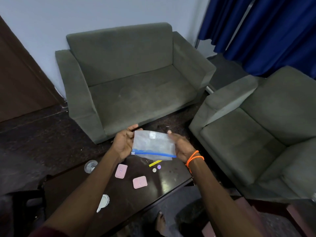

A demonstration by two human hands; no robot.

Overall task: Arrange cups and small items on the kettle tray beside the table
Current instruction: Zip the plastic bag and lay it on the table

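Both my hands hold a clear zip bag with a blue seal strip, flat above the dark table. My left hand grips its left edge and my right hand grips its right edge. On the table below lie two pink flat cases, a yellow strip, a purple round piece and a pale round piece. A clear glass stands at the table's left corner. A white lid-like object shows beside my left forearm.
A grey two-seat sofa stands beyond the table and a grey armchair at the right. Blue curtains hang at the upper right. A dark wooden door is at the left. A bare foot shows below the table edge.
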